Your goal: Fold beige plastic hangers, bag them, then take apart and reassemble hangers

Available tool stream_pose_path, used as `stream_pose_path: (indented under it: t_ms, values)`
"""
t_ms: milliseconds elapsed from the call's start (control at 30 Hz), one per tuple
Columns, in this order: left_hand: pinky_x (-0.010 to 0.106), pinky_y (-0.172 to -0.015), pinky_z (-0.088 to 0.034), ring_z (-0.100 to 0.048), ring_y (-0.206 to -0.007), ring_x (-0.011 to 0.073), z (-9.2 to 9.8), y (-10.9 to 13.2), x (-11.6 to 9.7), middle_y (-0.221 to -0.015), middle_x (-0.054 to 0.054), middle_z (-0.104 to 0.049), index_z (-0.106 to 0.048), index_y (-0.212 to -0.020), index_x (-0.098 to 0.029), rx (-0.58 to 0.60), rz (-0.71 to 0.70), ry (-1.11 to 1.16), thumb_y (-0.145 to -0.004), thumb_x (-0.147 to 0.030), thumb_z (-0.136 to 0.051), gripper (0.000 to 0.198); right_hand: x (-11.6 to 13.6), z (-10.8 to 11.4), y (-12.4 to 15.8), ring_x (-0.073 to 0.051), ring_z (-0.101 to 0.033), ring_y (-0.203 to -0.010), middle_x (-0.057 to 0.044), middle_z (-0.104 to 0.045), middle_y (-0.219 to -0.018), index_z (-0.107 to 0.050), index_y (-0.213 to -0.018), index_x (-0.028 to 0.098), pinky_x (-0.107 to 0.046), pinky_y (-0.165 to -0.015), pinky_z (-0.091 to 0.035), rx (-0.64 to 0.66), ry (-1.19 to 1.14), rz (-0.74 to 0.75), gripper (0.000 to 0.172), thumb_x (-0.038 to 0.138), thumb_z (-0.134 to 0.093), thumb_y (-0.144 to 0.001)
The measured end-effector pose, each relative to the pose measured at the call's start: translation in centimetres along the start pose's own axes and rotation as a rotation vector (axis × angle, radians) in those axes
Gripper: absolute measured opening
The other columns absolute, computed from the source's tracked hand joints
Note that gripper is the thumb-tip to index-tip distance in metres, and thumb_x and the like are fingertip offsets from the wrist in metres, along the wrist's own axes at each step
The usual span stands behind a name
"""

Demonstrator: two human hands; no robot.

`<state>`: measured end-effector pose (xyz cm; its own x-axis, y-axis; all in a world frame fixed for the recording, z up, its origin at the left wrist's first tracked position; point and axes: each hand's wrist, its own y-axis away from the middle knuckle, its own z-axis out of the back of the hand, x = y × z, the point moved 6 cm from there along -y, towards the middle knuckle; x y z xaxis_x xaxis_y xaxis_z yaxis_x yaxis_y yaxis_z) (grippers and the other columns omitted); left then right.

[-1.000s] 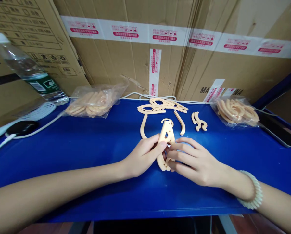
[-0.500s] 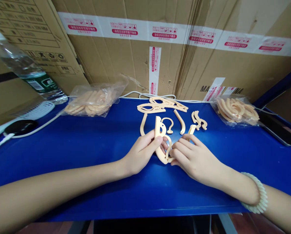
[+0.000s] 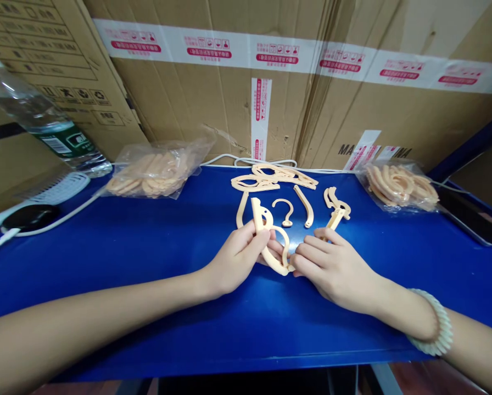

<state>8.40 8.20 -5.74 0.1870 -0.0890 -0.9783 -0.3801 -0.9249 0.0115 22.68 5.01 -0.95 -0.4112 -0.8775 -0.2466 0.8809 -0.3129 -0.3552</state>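
My left hand [image 3: 241, 252] is closed around a cream plastic folding hanger [image 3: 275, 264], thumb on its near face. One arm of the hanger tilts up and left past the fingers, and a curved hook-like part [image 3: 286, 241] bows out on its right side. My right hand [image 3: 332, 269] is closed at the hanger's lower right end, its fingertips hidden behind the knuckles. From its fingers a straight cream end [image 3: 335, 220] sticks up, seemingly the other arm; the joint is covered. Just beyond the hands lie a loose hook [image 3: 286, 211] and a slim curved arm piece [image 3: 303, 206].
Hanger pieces [image 3: 270, 176] lie at the back of the blue table [image 3: 180, 323], with small curved parts [image 3: 336, 202] at right. Bagged parts [image 3: 151, 173] stand left, another bag [image 3: 398, 184] right. A water bottle [image 3: 65, 140], black device [image 3: 29, 216] and cartons [image 3: 188, 99] border the space.
The hanger's upper left arm has tipped further left in my left hand. The straight end at my right hand has swung to the right, so the two arms stand wider apart.
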Motion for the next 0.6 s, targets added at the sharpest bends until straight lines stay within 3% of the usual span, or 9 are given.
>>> stream_pose_path:
  t_ms: [233,367,467,600]
  values:
    - [0.034,-0.070,-0.062,-0.076,-0.074,0.0236,0.3,-0.5,0.3,-0.075,0.007,-0.075,-0.053,-0.094,-0.016,-0.030,0.080,0.131,-0.088,-0.057,-0.066,0.043,-0.3,1.9,0.2,-0.017,-0.055,-0.072,-0.002,-0.067,-0.080,-0.059,-0.087,0.018,-0.036,-0.078,-0.037,-0.139,0.090,0.067,0.024,0.008,-0.043,-0.103]
    - [0.034,-0.070,-0.062,-0.076,-0.072,0.0229,0.1,-0.5,0.2,-0.079,0.009,-0.075,-0.054,-0.095,-0.015,0.004,0.075,0.107,-0.090,-0.057,-0.065,0.044,-4.5,3.2,1.2,-0.016,-0.061,-0.072,-0.001,-0.069,-0.083,-0.057,-0.101,0.021,-0.037,-0.080,-0.042,-0.233,-0.132,-0.173,0.007,0.020,-0.050,-0.104]
    - [0.035,-0.071,-0.061,-0.076,-0.071,0.0229,0.1,-0.3,0.3,-0.079,0.008,-0.076,-0.054,-0.096,-0.015,0.007,0.078,0.120,-0.092,-0.056,-0.063,0.042,-8.2,3.0,2.3,-0.020,-0.066,-0.080,-0.003,-0.070,-0.088,-0.056,-0.117,0.023,-0.038,-0.082,-0.047,-0.245,-0.257,-0.355,0.016,0.024,-0.058,-0.101]
    - [0.035,-0.070,-0.061,-0.075,-0.070,0.0231,0.2,-0.3,0.4,-0.078,0.008,-0.075,-0.055,-0.096,-0.014,-0.007,0.081,0.114,-0.091,-0.055,-0.063,0.042,-9.7,1.9,2.5,-0.027,-0.061,-0.102,-0.009,-0.069,-0.099,-0.063,-0.101,0.021,-0.045,-0.091,-0.047,-0.173,-0.246,-0.306,0.008,0.019,-0.055,-0.100]
